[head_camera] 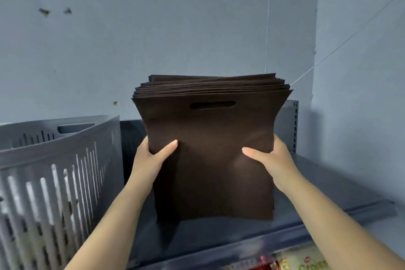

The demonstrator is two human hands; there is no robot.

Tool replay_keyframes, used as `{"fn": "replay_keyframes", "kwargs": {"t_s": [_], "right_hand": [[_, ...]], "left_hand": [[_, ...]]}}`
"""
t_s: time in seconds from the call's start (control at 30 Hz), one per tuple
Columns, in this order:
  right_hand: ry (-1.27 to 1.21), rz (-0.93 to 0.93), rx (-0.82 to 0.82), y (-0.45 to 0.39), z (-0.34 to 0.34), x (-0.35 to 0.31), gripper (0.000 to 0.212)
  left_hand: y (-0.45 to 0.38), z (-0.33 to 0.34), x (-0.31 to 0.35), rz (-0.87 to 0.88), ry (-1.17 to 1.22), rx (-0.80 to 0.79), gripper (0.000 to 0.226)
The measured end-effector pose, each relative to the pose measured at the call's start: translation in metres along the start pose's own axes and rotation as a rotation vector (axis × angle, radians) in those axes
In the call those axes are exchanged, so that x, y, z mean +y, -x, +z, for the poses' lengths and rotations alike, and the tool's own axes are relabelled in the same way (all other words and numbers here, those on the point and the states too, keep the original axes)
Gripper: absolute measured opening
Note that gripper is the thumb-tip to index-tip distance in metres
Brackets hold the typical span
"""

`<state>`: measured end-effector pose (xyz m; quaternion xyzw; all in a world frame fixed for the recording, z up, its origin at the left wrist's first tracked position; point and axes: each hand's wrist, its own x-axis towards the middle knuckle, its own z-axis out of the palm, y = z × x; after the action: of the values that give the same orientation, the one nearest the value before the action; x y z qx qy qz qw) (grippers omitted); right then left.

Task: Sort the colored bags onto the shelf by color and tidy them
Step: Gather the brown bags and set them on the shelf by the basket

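A thick stack of dark brown flat bags [210, 173] with a cut-out handle slot stands upright on its lower edge on the dark grey shelf [328, 199], fanned out at the top. My left hand [153, 155] grips the stack's left side, thumb across the front bag. My right hand [271, 158] grips the right side the same way, thumb on the front. The fingers of both hands are hidden behind the stack.
A grey slotted plastic basket [54, 171] stands on the shelf just left of the stack. A grey-blue wall closes the back and the right side. A slotted metal upright [294, 125] rises behind the stack. Colourful packets [302, 262] show below the shelf's front edge.
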<state>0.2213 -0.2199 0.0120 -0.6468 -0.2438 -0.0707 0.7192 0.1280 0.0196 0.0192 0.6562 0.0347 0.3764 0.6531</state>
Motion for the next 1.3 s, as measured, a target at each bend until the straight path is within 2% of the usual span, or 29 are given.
{"fn": "replay_keyframes", "kwargs": {"t_s": [0.13, 0.27, 0.47, 0.57, 0.67, 0.83, 1.0, 1.07, 1.13, 1.2, 1.3], "right_hand": [[-0.022, -0.029, 0.016, -0.008, 0.004, -0.009, 0.04], [-0.006, -0.01, 0.037, -0.011, 0.007, -0.006, 0.043], [-0.006, -0.074, 0.077, -0.02, 0.017, -0.02, 0.044], [-0.045, 0.017, 0.023, -0.019, 0.014, -0.012, 0.051], [-0.047, 0.114, -0.063, -0.014, 0.011, -0.002, 0.044], [-0.111, 0.057, -0.024, -0.023, 0.01, -0.016, 0.036], [-0.085, 0.09, -0.031, -0.005, 0.01, 0.009, 0.045], [-0.075, 0.05, 0.003, -0.007, 0.009, 0.005, 0.048], [-0.057, -0.021, 0.038, -0.014, 0.007, -0.009, 0.057], [-0.011, -0.123, 0.057, -0.021, 0.007, -0.025, 0.077], [0.087, -0.318, 0.061, -0.027, 0.009, -0.045, 0.112]], "left_hand": [[-0.006, 0.001, 0.016, 0.044, 0.08, 0.002, 0.046], [-0.001, 0.009, 0.016, 0.042, 0.016, 0.014, 0.041], [-0.008, 0.019, 0.029, 0.063, 0.031, 0.063, 0.05], [-0.007, 0.012, 0.017, -0.02, 0.096, 0.053, 0.05], [-0.003, 0.011, 0.007, -0.144, 0.1, 0.019, 0.048], [-0.016, 0.015, 0.024, -0.09, 0.105, 0.071, 0.043], [0.005, 0.012, -0.001, -0.185, 0.077, 0.027, 0.044], [0.003, 0.01, 0.007, -0.128, 0.101, 0.031, 0.048], [-0.003, 0.008, 0.026, 0.008, 0.136, 0.05, 0.065], [-0.01, 0.008, 0.049, 0.168, 0.115, 0.062, 0.083], [-0.017, 0.007, 0.076, 0.393, -0.056, -0.006, 0.099]]}}
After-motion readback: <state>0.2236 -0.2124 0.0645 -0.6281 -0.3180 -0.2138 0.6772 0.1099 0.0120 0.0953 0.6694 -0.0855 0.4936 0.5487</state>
